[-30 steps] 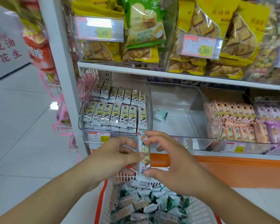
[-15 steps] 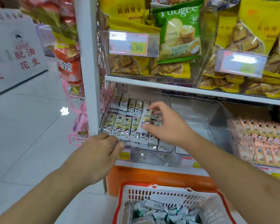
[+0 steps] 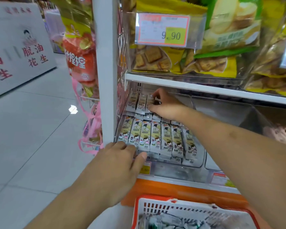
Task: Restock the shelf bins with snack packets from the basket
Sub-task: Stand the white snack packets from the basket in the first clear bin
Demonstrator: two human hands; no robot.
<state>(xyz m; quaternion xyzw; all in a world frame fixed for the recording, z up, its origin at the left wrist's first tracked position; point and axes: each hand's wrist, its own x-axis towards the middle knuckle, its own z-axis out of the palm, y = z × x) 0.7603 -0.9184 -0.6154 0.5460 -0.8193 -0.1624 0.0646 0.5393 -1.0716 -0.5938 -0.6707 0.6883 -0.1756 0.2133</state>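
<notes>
1. Reached the right grip [image 3: 167, 105] deep into the bin [image 3: 172, 169], under the shelf [image 3: 205, 86], clenched on a packet [image 3: 151, 100] at the back row [image 3: 139, 103]; pinched between thumb and fingertips, probably to slot it in line with its neighbours rather than drop it loose
2. Laid the left grip [image 3: 116, 164] on the bin's front edge, released and grasping nothing, fingers touching the bottom ends of the front row [image 3: 155, 139]; judged as bracing that row against sliding forward during the placing
3. Found the basket [image 3: 155, 210] low and just in front of the shelving, with more packets [image 3: 172, 220] heaped inside, handy for the next pick; judged the restocking well short of done
4. Noted a second bin [image 3: 229, 116] of clear plastic just right of the first, and pink packs [image 3: 284, 134] farther right, blurred
5. Noted biscuit bags [image 3: 155, 58] on the level above, behind a price tag [image 3: 163, 28] reading 9.90; red bags [image 3: 79, 52] hanging left of the white post [image 3: 106, 80]; pale tiled floor [image 3: 31, 129] beyond
6. Judged the shelf edge the main obstacle, close above the back row, leaving little room for the wrist; judged the front row, lying right under the forearm, easy to knock on the way out; post tight against the bin's left side, no obstacle to either grip
</notes>
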